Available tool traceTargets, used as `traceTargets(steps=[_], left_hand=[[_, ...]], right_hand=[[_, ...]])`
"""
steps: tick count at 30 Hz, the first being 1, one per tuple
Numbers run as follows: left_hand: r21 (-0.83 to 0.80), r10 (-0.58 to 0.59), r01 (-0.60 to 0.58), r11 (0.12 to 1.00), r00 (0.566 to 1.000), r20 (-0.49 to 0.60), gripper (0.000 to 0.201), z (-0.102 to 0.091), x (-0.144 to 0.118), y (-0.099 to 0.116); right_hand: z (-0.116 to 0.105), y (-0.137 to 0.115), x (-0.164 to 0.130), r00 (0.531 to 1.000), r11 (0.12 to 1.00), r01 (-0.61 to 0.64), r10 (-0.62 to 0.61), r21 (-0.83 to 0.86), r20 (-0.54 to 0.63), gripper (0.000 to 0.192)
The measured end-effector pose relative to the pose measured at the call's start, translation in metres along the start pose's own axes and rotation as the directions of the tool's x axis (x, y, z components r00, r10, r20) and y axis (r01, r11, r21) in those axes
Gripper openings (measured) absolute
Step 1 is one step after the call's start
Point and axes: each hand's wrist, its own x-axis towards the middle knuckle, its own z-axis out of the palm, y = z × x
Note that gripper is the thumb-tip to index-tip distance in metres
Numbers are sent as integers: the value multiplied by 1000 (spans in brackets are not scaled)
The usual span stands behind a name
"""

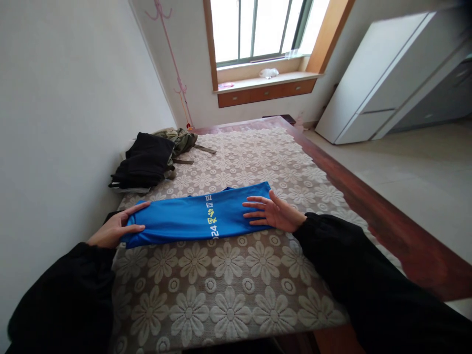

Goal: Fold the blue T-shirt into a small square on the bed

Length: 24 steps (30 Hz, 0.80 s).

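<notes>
A blue garment (177,219), folded into a long flat strip, lies across the lace-patterned tablecloth (230,314). White and yellow printed characters run across its middle. My left hand (118,226) grips the strip's left end, thumb and a finger on top and the other fingers hidden. Over the right end is my right hand (275,211), palm partly turned up and fingers spread toward the left. It holds nothing; whether the fingertips touch the fabric I cannot tell.
Black clothing (147,160) and an olive-green bag or garment with straps (182,140) lie piled by the left wall. The table's reddish wooden edge (354,191) shows along the right. Beyond stand a pink coat rack (171,49), a window sill (250,86) and a white refrigerator (376,83).
</notes>
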Motion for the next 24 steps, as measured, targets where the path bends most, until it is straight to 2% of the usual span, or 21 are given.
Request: traceTargets(steps=[3, 6, 8, 10, 13, 15, 16, 17, 19, 21, 23, 24], left_hand=[[-15, 24, -24, 1000, 1000, -20, 104, 0, -5, 39], [-84, 119, -117, 990, 993, 26, 99, 29, 2, 93], [-155, 245, -233, 960, 968, 59, 94, 65, 11, 130], [-177, 354, -333, 926, 930, 100, 89, 109, 21, 161], [-315, 449, -375, 872, 868, 210, 90, 173, 31, 186], [-378, 527, -414, 828, 805, 274, 83, 202, 33, 186], [-380, 559, -442, 812, 777, 291, 78, 211, 33, 182], [-360, 582, -476, 802, 757, 296, 70, 215, 33, 174], [-254, 611, -557, 790, 749, 258, 56, 217, 32, 153], [-74, 646, -645, 761, 741, 183, 47, 215, 31, 128], [133, 692, -706, 695, 708, 143, 47, 214, 29, 101], [223, 707, -722, 655, 690, 157, 51, 215, 28, 89]], right_hand=[[0, 1, 0, 1000, 997, -16, 15, 74, 14, 69], [0, 1, 1, 1000, 992, -7, 9, 128, -14, 72], [1, 0, 2, 999, 986, 10, -3, 163, -41, 74], [0, -2, 1, 998, 980, 25, -13, 196, -62, 77], [-2, -7, -2, 995, 976, 29, -8, 216, -97, 84], [-5, -9, -4, 992, 982, 17, 8, 188, -129, 86], [-8, -10, -5, 990, 987, 8, 15, 157, -143, 85], [-11, -11, -5, 987, 994, -1, 20, 113, -161, 82], [-19, -10, -3, 973, 1000, -3, -3, -26, -230, 73], [-29, -7, 0, 936, 970, 14, -99, -244, -339, 70], [-40, -3, 3, 869, 864, 22, -265, -503, -418, 78], [-44, -1, 4, 837, 790, 23, -350, -612, -421, 81]])
